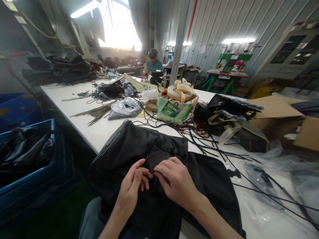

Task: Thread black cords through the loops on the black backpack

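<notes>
A black bag of smooth fabric (119, 151) lies across the table's edge and over my lap, its flap (209, 179) spread to the right. Above it my left hand (133, 182) has its fingers bent, their tips against the lower end of a small, narrow black strip (151, 167). My right hand (175, 181) pinches that strip from the other side, thumb and index finger together. Whether the strip is joined to the bag is hidden by the fingers. A black strap (164, 146) runs across the bag just beyond my hands.
Black cords (199, 139) trail over the white table (97, 132). A green-and-white bag (173, 111) holds beige tape rolls (180, 91). A cardboard box (276, 116) stands right, a blue crate (53, 149) left. Another person (153, 63) sits at the far end.
</notes>
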{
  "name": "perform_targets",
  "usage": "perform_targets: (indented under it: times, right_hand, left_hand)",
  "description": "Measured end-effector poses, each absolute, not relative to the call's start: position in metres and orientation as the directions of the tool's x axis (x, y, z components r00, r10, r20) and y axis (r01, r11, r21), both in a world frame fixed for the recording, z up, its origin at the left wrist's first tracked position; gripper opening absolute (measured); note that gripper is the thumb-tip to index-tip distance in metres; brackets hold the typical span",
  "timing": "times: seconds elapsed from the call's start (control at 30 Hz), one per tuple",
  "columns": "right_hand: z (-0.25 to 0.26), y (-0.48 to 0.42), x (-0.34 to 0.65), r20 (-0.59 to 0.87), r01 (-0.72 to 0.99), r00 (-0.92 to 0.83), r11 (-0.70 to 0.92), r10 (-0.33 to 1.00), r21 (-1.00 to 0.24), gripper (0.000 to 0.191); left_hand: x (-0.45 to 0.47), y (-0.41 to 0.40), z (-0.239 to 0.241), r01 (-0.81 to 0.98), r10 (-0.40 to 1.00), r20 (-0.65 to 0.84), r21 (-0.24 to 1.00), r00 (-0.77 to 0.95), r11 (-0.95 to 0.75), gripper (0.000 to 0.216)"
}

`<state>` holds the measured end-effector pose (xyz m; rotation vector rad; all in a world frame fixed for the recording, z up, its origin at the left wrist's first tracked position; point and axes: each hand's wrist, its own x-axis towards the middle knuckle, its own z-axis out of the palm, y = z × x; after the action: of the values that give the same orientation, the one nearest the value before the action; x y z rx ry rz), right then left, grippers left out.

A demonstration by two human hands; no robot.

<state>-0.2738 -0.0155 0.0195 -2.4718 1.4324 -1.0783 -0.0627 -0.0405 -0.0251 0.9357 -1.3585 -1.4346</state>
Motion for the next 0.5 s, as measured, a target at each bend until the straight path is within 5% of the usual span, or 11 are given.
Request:
perform_targets:
  times: [0.3, 0.5]
  right_hand:
    - [0.02, -0.013, -0.269, 0.507, -0.719, 0.356, -0.577, -0.785, -0.388, 0.013]
    - [0.024, -0.01, -0.27, 0.491, -0.702, 0.351, -0.571, -0.797, -0.426, 0.005]
  left_hand:
    - [-0.061, -0.04, -0.011, -0.193, -0.901, 0.015, 0.975, -0.434, 0.109, 0.047]
    - [-0.053, -0.041, -0.011, -0.24, -0.886, 0.051, 0.954, -0.461, 0.18, 0.047]
